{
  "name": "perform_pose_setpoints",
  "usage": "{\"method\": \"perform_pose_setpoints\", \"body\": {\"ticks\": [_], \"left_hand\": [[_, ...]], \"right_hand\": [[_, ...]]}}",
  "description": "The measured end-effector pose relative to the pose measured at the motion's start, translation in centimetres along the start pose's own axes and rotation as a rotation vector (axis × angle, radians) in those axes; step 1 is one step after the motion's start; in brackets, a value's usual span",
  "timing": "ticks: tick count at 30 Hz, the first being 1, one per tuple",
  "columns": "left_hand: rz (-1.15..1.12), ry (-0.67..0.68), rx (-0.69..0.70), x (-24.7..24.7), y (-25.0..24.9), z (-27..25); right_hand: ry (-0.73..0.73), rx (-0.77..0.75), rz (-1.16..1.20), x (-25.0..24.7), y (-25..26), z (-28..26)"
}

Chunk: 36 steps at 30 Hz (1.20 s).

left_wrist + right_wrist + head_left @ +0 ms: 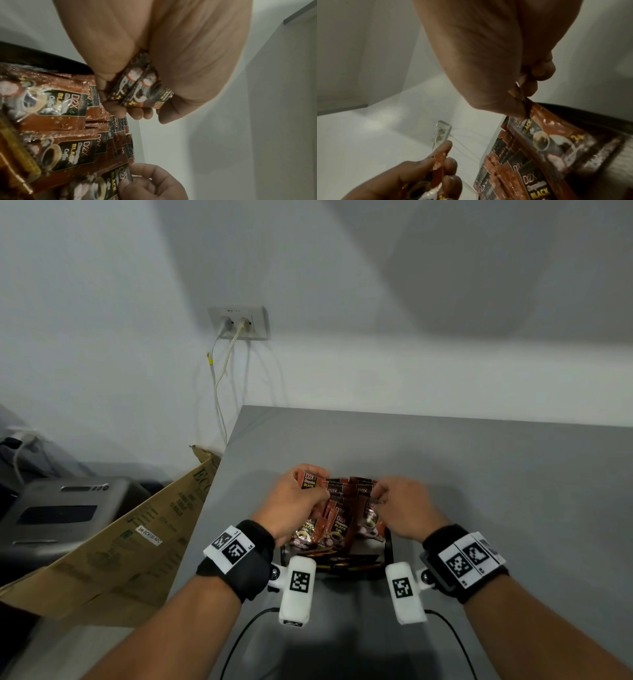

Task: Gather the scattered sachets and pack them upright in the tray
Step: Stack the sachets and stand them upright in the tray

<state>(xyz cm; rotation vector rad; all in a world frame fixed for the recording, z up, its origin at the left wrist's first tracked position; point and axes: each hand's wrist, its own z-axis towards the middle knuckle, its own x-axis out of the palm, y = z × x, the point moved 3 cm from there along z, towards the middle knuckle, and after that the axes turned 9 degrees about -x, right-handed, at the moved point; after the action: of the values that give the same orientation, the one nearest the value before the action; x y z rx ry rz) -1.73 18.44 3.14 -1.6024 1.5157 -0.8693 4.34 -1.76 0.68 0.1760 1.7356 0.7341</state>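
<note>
We work over black tray (388,546) on grey table (479,474); brown sachets (337,518) stand packed inside, tops fanned. Our left hand (294,501) grips small bundle of sachets (137,88), fingers curled round it. Our right hand (404,508) pinches top edge of end sachet (544,132) between thumb and fingertips. We judge: hold row aside with right, slide bundle down into gap vertically, keep labels aligned, avoid tipping neighbours.
</note>
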Motion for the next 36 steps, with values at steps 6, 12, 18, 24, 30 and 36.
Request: {"method": "perform_pose_setpoints", "body": {"ticks": [6, 12, 18, 24, 30, 36], "left_hand": [[-0.01, 0.012, 0.0, -0.6, 0.5, 0.1], [-0.006, 0.031, 0.003, -0.4, 0.7, 0.1], [-0.001, 0.039, -0.007, -0.6, 0.9, 0.0], [-0.055, 0.049, -0.03, -0.5, 0.9, -0.1], [-0.079, 0.05, -0.05, -0.4, 0.9, -0.1], [-0.075, 0.008, -0.025, -0.5, 0.7, -0.1]], "right_hand": [[0.045, -0.021, -0.076, -0.1, 0.6, -0.1], [0.057, -0.052, -0.078, 1.2, 0.2, 0.2], [0.017, -0.127, -0.132, 2.0, -0.3, 0.1], [-0.03, -0.236, -0.145, 2.5, -0.9, -0.5], [-0.084, -0.251, -0.106, 2.5, -1.3, -0.9], [0.002, -0.353, -0.129, 2.4, 1.3, -0.4]]}}
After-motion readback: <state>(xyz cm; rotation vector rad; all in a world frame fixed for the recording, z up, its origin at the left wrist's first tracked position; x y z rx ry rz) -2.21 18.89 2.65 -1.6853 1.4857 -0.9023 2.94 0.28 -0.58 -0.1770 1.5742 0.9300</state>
